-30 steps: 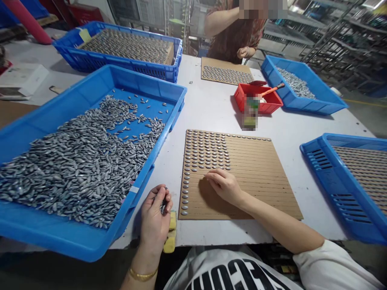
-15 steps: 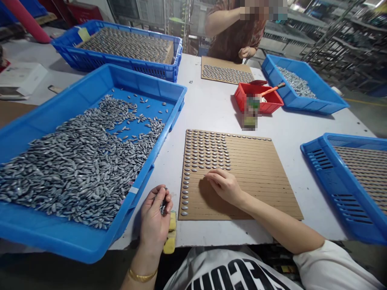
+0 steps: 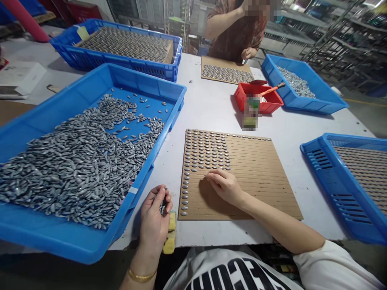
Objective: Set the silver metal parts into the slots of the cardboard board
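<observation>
Brown ribbed cardboard sheet (image 3: pixel 263 173) lies flat on the white table (image 3: pixel 211 104), small glossy grey leaf-shaped pieces (image 3: pixel 207 148) filling its upper-left block plus single runs along top and left edges, more bunched in the left hand (image 3: pixel 155 215).

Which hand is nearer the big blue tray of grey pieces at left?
Left. The left hand is close beside the tray; the right hand is farther off, over the cardboard.

Right of my cardboard sheet (image 3: pixel 256 161), white tabletop (image 3: pixel 298 169) gives me passage up to the slotted blue crate (image 3: pixel 344 189). Left of the sheet, my left hand (image 3: pixel 157 205) occupies the gap to the blue tray (image 3: pixel 51 239); beyond the sheet, the red bin (image 3: pixel 272 107) blocks me.
</observation>
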Motion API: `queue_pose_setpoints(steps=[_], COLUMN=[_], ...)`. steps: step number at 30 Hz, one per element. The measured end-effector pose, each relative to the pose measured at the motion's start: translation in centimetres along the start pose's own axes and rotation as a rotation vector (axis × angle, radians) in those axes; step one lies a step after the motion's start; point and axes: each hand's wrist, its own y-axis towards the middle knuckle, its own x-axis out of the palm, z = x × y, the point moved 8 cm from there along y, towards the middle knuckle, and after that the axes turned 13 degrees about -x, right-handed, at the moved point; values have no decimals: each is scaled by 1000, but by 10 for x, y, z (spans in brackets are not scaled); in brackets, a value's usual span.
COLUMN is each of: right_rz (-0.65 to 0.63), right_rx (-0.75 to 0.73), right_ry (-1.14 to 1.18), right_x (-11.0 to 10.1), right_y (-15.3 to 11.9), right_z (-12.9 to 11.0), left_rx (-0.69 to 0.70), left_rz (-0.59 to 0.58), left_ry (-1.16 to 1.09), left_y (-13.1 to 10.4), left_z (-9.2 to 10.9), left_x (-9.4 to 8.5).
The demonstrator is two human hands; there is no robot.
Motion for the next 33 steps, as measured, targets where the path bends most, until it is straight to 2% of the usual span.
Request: queue_pose_setpoints(steps=[25, 33], right_rz=[0, -11], right_rx=[12, 9], right_ry=[0, 4], right_x=[1, 1], right_y=[0, -3], right_z=[1, 1], left_rx=[-9, -30], left_rz=[11, 49], left_ry=[27, 30], left_y=[1, -1], left_z=[-1, -1], left_x=[-2, -3])
